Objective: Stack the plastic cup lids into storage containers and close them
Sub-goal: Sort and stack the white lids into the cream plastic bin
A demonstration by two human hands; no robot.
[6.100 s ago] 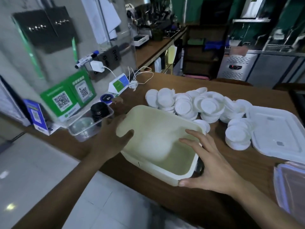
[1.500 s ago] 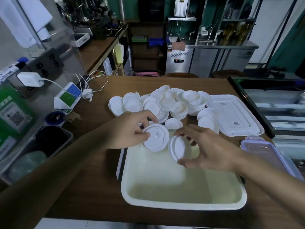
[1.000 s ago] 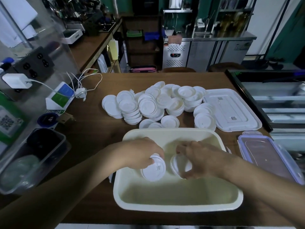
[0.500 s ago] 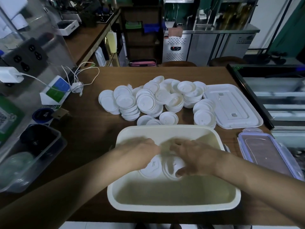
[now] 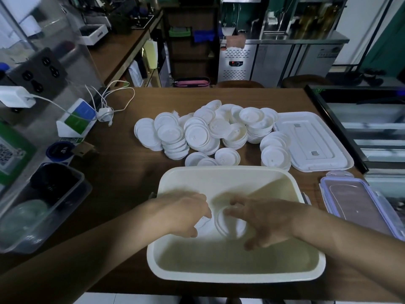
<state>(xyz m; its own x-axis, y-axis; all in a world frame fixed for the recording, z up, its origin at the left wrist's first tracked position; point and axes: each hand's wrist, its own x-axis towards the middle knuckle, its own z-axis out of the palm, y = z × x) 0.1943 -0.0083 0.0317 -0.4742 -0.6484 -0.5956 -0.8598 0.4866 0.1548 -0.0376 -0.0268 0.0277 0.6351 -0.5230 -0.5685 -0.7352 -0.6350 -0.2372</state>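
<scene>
A cream storage container [image 5: 230, 172] stands open at the table's near edge. Both my hands are down inside it. My left hand [image 5: 184, 213] curls its fingers and thumb on a white cup lid [image 5: 202, 226] at the bottom. My right hand [image 5: 263, 220] arches spread fingers and thumb round a small stack of lids [image 5: 228, 224] beside it. A large heap of white lids [image 5: 210, 132] lies on the table behind the container. The container's white cover [image 5: 311, 141] lies flat at the right of the heap.
A second, clear purple-rimmed cover [image 5: 359, 202] lies at the right edge. At left stand a clear tub [image 5: 43, 207] with dark things inside, a card stand [image 5: 75, 121] and a charger cable [image 5: 111, 102]. A glass display case [image 5: 361, 119] borders the table's right side.
Both hands took lids from the heap and lowered them into the container. Since half a second ago they stay low at the bottom, and my right fingers have spread a little.
</scene>
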